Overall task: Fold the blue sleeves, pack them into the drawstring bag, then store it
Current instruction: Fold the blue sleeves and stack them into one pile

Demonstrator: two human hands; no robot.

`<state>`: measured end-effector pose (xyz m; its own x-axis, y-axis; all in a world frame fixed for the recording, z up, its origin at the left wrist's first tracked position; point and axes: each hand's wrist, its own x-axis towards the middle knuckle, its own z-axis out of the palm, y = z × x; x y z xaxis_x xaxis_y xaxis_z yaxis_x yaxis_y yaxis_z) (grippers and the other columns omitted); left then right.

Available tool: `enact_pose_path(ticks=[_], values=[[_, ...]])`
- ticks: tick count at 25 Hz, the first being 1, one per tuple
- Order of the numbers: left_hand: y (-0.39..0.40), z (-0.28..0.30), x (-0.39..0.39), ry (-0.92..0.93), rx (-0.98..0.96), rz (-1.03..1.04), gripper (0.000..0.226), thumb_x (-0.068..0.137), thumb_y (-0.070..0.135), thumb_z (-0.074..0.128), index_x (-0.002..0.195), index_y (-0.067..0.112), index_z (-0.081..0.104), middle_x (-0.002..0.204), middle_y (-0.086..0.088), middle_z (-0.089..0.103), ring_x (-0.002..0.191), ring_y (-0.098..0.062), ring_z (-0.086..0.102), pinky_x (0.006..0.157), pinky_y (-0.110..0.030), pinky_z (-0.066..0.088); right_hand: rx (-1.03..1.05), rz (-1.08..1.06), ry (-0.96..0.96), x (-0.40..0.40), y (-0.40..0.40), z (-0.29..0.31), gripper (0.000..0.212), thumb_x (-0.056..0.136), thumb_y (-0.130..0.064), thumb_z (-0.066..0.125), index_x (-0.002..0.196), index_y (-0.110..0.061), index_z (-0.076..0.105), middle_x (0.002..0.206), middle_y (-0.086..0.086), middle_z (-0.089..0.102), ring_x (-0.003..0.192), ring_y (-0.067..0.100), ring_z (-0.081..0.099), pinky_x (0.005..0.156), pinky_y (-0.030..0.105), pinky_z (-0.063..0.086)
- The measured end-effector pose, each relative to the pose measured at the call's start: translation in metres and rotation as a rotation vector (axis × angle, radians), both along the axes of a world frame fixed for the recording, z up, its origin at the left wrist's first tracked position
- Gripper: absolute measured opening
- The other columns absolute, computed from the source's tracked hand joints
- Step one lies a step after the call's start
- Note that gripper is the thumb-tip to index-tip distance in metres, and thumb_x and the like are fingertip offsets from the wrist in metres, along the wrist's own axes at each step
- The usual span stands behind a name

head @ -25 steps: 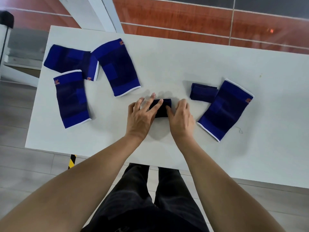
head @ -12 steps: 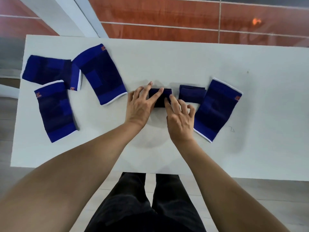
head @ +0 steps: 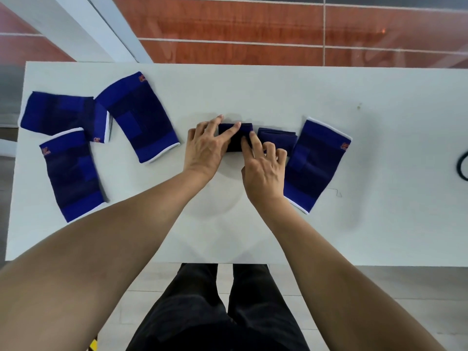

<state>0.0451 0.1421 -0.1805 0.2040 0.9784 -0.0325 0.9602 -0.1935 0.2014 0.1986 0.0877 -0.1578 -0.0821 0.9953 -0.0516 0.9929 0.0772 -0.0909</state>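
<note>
A small folded dark-blue sleeve (head: 236, 135) lies at the middle of the white table (head: 253, 92). My left hand (head: 206, 148) rests flat on its left part, fingers spread across it. My right hand (head: 263, 168) presses its right edge with the index finger, the other fingers curled. A second folded sleeve (head: 278, 139) lies just to the right, touching it. An unfolded blue sleeve (head: 316, 164) lies flat beyond that. Three more flat sleeves lie at the left (head: 139, 115) (head: 60, 114) (head: 72, 173). No drawstring bag is in view.
A black cord loop (head: 462, 165) shows at the table's right edge. Red-brown tiled floor lies past the far edge, and a white post (head: 83, 29) slants at the upper left. My dark trousers (head: 217, 312) show under the near edge.
The folded sleeve under my hands has been slid right until it sits against the other folded sleeve. My right hand went from flat to pressing with one finger.
</note>
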Motion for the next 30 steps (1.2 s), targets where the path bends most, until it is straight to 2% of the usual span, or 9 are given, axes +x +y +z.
enact_pose_path(ticks=[3,8,11,14,17,21,25,28,30], values=[[0.001,0.008,0.0,-0.009,-0.064,0.011,0.046,0.101,0.028,0.054,0.145,0.042,0.048,0.151,-0.008,0.044,0.122,-0.035,0.05,0.099,-0.046,0.041,0.055,-0.053,0.105,0.01,-0.01,0.007,0.058,0.086,-0.014,0.057,0.144,-0.018,0.05,0.147,0.004,0.049,0.113,0.027,0.051,0.094,0.041,0.035],[-0.01,0.019,0.006,-0.028,-0.044,-0.005,0.05,0.103,0.029,0.047,0.152,0.037,0.038,0.155,-0.011,0.034,0.119,-0.035,0.048,0.102,-0.046,0.043,0.103,-0.274,0.242,0.06,-0.041,0.003,0.036,0.085,-0.013,0.059,0.121,-0.016,0.06,0.134,0.003,0.056,0.121,0.026,0.05,0.103,0.04,0.033],[-0.023,0.027,0.01,-0.013,-0.026,0.042,0.058,0.104,0.027,0.047,0.157,0.036,0.024,0.157,-0.011,0.031,0.123,-0.033,0.047,0.103,-0.045,0.041,-0.019,-0.298,0.185,0.091,-0.055,-0.007,0.046,0.089,-0.017,0.059,0.135,-0.017,0.054,0.148,0.006,0.05,0.138,0.028,0.041,0.115,0.044,0.027],[-0.042,0.036,0.014,-0.034,-0.01,0.104,0.058,0.103,0.026,0.046,0.157,0.032,0.026,0.156,-0.01,0.035,0.125,-0.033,0.047,0.105,-0.044,0.039,-0.106,-0.282,0.167,0.107,-0.068,-0.01,0.054,0.093,-0.023,0.057,0.146,-0.021,0.047,0.155,0.006,0.043,0.146,0.026,0.033,0.12,0.047,0.02],[-0.071,0.042,0.022,-0.111,0.0,0.194,0.051,0.099,0.02,0.05,0.149,0.023,0.041,0.149,-0.009,0.043,0.122,-0.032,0.049,0.103,-0.043,0.04,-0.102,-0.293,0.171,0.109,-0.078,-0.005,0.052,0.094,-0.025,0.056,0.145,-0.023,0.049,0.149,0.008,0.047,0.135,0.03,0.042,0.113,0.045,0.026],[-0.131,0.042,0.05,-0.133,-0.064,-0.024,0.038,0.094,0.013,0.054,0.132,0.018,0.057,0.134,-0.004,0.054,0.114,-0.025,0.055,0.097,-0.037,0.045,-0.111,-0.264,0.13,0.099,-0.095,0.003,0.05,0.094,-0.024,0.055,0.144,-0.022,0.05,0.132,0.008,0.054,0.112,0.032,0.049,0.098,0.046,0.034],[-0.178,0.04,0.056,-0.132,-0.215,-0.109,0.038,0.101,0.03,0.04,0.135,0.02,0.056,0.137,-0.005,0.051,0.117,-0.024,0.055,0.099,-0.038,0.045,-0.177,-0.217,0.188,0.069,-0.111,0.013,0.04,0.094,-0.023,0.054,0.133,-0.017,0.056,0.118,0.009,0.06,0.101,0.032,0.054,0.089,0.046,0.038],[-0.185,0.038,0.029,0.046,-0.249,0.03,0.047,0.102,0.041,0.034,0.144,0.025,0.048,0.148,-0.009,0.046,0.131,-0.027,0.045,0.105,-0.042,0.039,-0.205,-0.113,0.274,0.053,-0.114,0.019,0.026,0.094,-0.021,0.054,0.118,-0.014,0.062,0.105,0.006,0.066,0.095,0.028,0.058,0.088,0.042,0.04],[-0.183,0.041,0.009,0.113,-0.268,0.147,0.049,0.102,0.041,0.036,0.148,0.025,0.045,0.153,-0.011,0.04,0.134,-0.03,0.041,0.107,-0.044,0.037,-0.201,0.017,0.248,0.043,-0.116,0.02,0.025,0.094,-0.023,0.053,0.111,-0.018,0.07,0.103,0.002,0.07,0.101,0.028,0.058,0.093,0.041,0.036]])
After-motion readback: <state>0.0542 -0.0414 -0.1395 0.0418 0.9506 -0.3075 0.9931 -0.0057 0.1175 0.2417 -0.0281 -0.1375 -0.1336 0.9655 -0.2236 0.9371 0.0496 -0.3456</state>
